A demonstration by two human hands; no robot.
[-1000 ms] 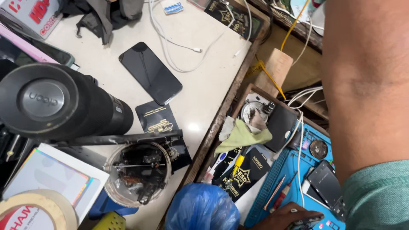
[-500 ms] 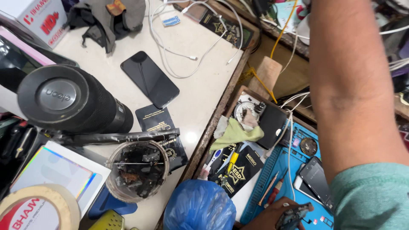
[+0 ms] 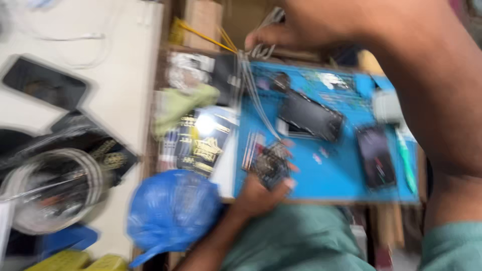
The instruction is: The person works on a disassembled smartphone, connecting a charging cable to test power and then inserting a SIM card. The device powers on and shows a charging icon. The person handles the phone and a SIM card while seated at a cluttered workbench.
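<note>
Blue rubber work mat (image 3: 331, 175) now fills the view. Left hand (image 3: 258, 193) pinches small dark circuit board (image 3: 271, 165); right hand (image 3: 296, 32), newly visible, pinches grey wires (image 3: 253, 85).

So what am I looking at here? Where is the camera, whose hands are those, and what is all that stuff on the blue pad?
The camera sits on a person's head and looks down at their own bare hands; there is no machine. The picture is blurred by motion. The left hand holds a small dark part, too blurred to identify. The right hand reaches to the far edge and pinches a bundle of thin wires. Under them lies a blue work mat with two dark phones on it. Left of the mat are a blue plastic bag, a green cloth and a clear round tub of odd parts.
</note>
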